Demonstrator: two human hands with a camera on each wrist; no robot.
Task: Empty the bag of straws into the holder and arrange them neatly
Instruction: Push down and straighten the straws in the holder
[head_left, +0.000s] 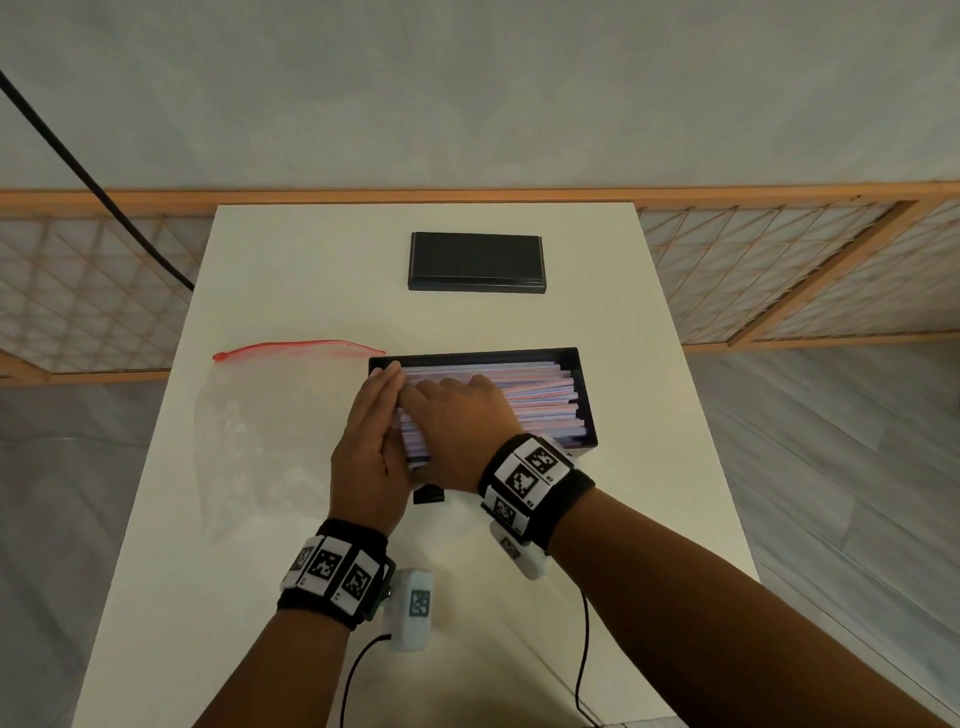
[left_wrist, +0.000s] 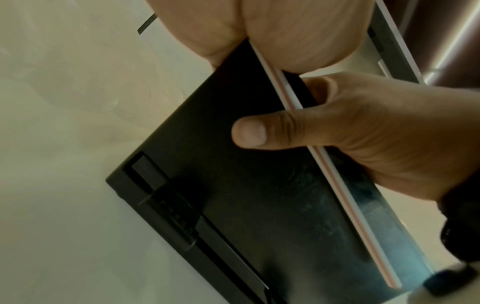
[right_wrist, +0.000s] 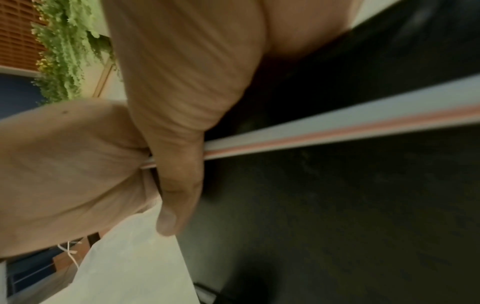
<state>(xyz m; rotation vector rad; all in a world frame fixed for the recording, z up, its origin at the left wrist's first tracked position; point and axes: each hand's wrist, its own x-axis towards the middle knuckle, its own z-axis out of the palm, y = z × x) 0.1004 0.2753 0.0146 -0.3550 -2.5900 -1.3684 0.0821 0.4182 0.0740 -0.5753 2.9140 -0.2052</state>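
- The left hand (head_left: 370, 447) stands on edge with fingers straight and together, its palm flat against the left ends of the straws (head_left: 524, 397) at the left end of the holder (head_left: 584, 395); the fingers are released and curl round nothing.
- The right hand (head_left: 457, 431) lies palm down across the top of the straws, its fingers spread and relaxed towards the left end, just beside the left palm, pressing and not grasping.
- In the left wrist view the right thumb (left_wrist: 262, 133) reaches down over the holder's dark near wall, with one white straw striped in pink (left_wrist: 337, 174) running along the rim.
- The holder is a black open box in the middle of the desk (head_left: 649, 519); the straws lie lengthwise in it, a pink and pale stack, their right ends uneven and short of the right wall.
- The clear zip bag (head_left: 270, 415), with a red seal strip, lies flat on the desk, just left of the holder.
- A black lid (head_left: 477, 261) rests further back on the desk, well apart from the holder.
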